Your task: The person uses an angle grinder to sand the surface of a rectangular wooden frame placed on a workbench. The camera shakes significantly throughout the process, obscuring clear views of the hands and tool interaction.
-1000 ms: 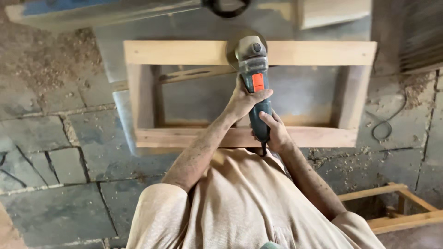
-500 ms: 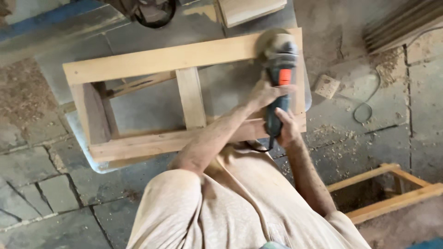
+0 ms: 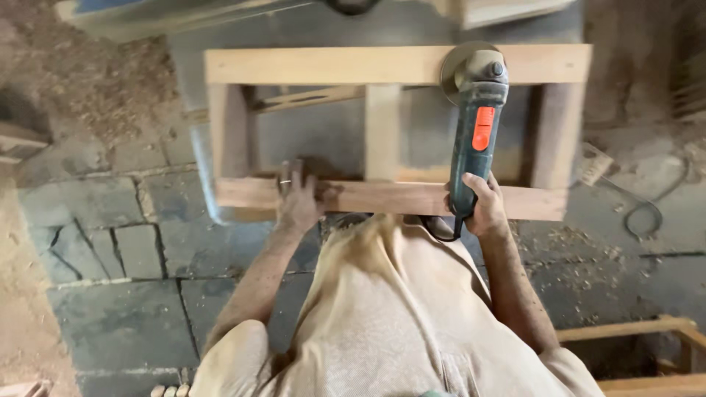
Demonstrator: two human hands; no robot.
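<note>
Fingers grip grinder over wooden frame.

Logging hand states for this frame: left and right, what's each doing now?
Left hand: open, flat on the wooden frame's near rail.
Right hand: closed around the angle grinder's handle.

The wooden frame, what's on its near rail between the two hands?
In the head view, bare near rail runs between the left hand and the right hand; the frame's middle upright joins it there. Nothing else lies on it.
</note>
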